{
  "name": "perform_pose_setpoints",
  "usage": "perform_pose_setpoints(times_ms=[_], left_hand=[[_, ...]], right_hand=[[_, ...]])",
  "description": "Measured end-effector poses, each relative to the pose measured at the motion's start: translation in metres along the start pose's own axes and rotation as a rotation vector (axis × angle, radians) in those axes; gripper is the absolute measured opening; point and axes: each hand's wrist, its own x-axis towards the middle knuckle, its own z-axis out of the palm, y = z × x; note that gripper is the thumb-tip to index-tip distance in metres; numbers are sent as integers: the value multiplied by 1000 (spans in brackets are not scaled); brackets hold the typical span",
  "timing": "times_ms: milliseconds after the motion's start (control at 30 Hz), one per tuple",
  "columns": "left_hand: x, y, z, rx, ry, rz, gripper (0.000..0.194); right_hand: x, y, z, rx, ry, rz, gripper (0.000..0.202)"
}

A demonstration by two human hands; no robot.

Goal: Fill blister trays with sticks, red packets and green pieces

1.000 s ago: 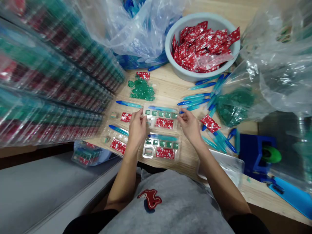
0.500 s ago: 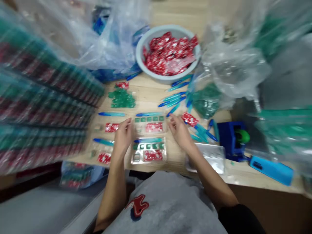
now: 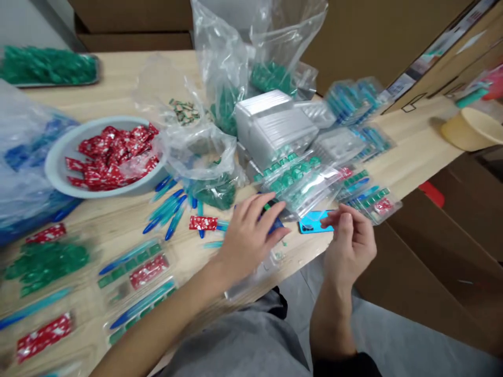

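My left hand (image 3: 251, 230) is curled over a dark blue tape dispenser (image 3: 276, 225), its fingers covering most of it. To the right, my right hand (image 3: 349, 248) is raised at the table edge with thumb and fingers pinched together; whatever they hold, if anything, cannot be made out. Between the hands a bright blue phone (image 3: 308, 224) lies on the table. A red patterned packet (image 3: 203, 223) rests on blue pens left of my left hand. Clear blister trays (image 3: 173, 255) with a blue pen, green squares and a red packet lie farther left.
A grey basin (image 3: 58, 173) of red packets stands at the left, beside scattered blue pens (image 3: 165, 209). Bags of green pieces (image 3: 216, 191) and stacked clear trays (image 3: 275, 128) stand behind the hands. Filled packs (image 3: 369, 196) and a yellow bowl (image 3: 471, 128) are at the right.
The view has swung to the right. My left hand has left the blister trays for the tape dispenser. My right hand has moved from the pens to beside the phone.
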Motion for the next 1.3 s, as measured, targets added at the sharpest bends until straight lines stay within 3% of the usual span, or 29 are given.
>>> perform_pose_setpoints(times_ms=[100, 267, 333, 467, 567, 633, 733, 833, 900, 967, 1100, 1300], left_hand=[[39, -1, 30, 86, 49, -47, 33], [77, -30, 41, 131, -303, -340, 25], [81, -37, 38, 134, -344, -377, 20], [77, -34, 24, -34, -189, -343, 16], [70, -27, -1, -165, -12, -312, 16], [61, -23, -23, -127, 70, -232, 17], [36, -20, -54, 43, 116, 23, 24], [3, -22, -79, 260, 137, 270, 28], [-20, -24, -93, 396, 122, 350, 25], [-40, -27, -106, 498, 115, 372, 20], [-76, -25, -123, 663, 193, 279, 14], [-113, -9, -114, 805, 254, -222, 30]], right_hand=[[6, 16, -10, 41, 0, 99, 17], [1, 28, -12, 68, -66, 149, 19], [-1, 32, -8, 98, -102, 167, 20], [1, 37, 2, 128, -119, 141, 23], [2, 33, 5, 107, -68, 113, 23], [-3, 25, 6, 114, -14, 90, 20], [-19, 7, 12, 220, -28, 65, 15], [-34, -14, 25, 421, -364, 180, 29], [-39, -27, 36, 583, -655, 331, 45], [-39, -37, 49, 705, -845, 464, 48], [-47, -49, 74, 750, -992, 577, 22], [-104, -46, 103, 590, -1170, 554, 28]])
